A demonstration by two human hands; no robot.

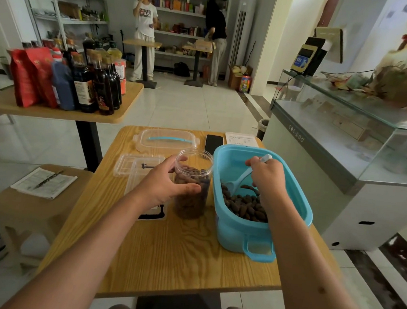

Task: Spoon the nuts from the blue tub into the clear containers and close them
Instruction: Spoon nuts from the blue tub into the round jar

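A blue tub [231, 227] stands on the right of the wooden table [165, 253], with brown nuts [244, 207] heaped in its near half. My right hand [267, 176] reaches into it and grips a pale plastic spoon [238, 182], whose bowl is down among the nuts. Left of the tub stands a clear round container [190, 203], open at the top and largely full of nuts. My left hand [166, 186] is wrapped around its side.
A clear tub lid with a blue handle [166, 140], a phone [213, 143] and a paper slip [241, 139] lie at the table's far edge. Flat clear trays [133, 166] lie left of the container. A glass counter [345, 131] stands right, a bottle-laden table [62, 112] left, with two people beyond.
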